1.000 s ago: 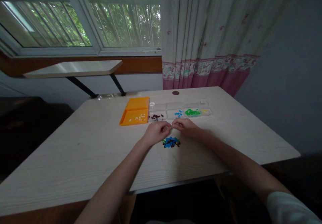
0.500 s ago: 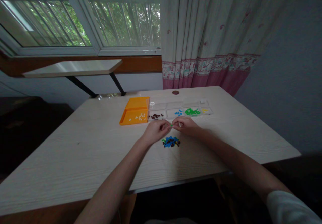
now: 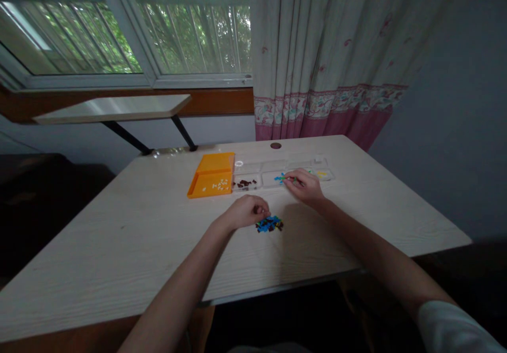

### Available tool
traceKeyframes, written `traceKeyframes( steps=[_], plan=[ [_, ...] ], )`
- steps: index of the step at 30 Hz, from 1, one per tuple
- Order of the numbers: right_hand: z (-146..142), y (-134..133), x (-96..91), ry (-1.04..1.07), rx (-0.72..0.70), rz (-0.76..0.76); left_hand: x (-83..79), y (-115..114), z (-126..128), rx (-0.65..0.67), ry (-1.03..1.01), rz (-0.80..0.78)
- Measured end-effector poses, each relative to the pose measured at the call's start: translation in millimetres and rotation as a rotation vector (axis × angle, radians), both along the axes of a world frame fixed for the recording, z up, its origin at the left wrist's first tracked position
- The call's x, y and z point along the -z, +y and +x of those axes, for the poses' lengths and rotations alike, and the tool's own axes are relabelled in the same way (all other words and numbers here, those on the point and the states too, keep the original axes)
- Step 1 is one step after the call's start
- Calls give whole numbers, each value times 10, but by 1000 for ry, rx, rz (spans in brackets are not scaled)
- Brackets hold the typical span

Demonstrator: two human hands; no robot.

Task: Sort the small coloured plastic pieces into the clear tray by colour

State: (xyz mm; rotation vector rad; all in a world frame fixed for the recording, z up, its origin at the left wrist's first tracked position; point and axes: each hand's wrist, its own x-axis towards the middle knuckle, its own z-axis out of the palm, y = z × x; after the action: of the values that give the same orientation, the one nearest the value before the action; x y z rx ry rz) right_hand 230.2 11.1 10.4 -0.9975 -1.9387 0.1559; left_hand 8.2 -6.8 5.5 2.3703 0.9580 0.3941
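Observation:
A small pile of blue, black and yellow bits (image 3: 270, 224) lies on the pale wooden table (image 3: 119, 237). My left hand (image 3: 247, 211) rests at the pile's left edge with its fingers curled in a pinch on the bits. My right hand (image 3: 304, 183) is over the clear compartment tray (image 3: 277, 175), above the section with green bits, fingers pinched on something small that I cannot make out. The tray also holds brown bits (image 3: 244, 183), blue bits (image 3: 280, 177) and yellow bits (image 3: 322, 173).
An orange lid or tray (image 3: 213, 181) with a few white bits lies left of the clear tray. A round hole (image 3: 275, 145) sits near the table's far edge. A curtain (image 3: 317, 52), a window and a shelf (image 3: 111, 108) stand behind the table.
The hands were together above the pile around a green bit. Now my right hand has gone up to the tray's green section and my left hand has dropped to the pile.

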Motion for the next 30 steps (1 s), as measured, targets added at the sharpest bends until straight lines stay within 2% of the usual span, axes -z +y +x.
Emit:
traceKeyframes(
  steps=[8,11,14,19,26,30],
  plan=[
    [78,25,-45,-80,29,14,32,11,-5,-13,-10,-10],
    [254,103,-106,-168,39,6,43,17,-5,-18,-9,-29],
    [493,222,-138,-291,108,-62,34,12,-3,-27,-21,-43],
    [784,398,-70,-432,258,-181,1,-3,6,-33,-15,-46],
    [824,444,35,-503,447,-211,11,3,2,-30,-15,-28],
    [819,441,32,-504,457,-241,35,12,27,-80,-148,-62]
  ],
)
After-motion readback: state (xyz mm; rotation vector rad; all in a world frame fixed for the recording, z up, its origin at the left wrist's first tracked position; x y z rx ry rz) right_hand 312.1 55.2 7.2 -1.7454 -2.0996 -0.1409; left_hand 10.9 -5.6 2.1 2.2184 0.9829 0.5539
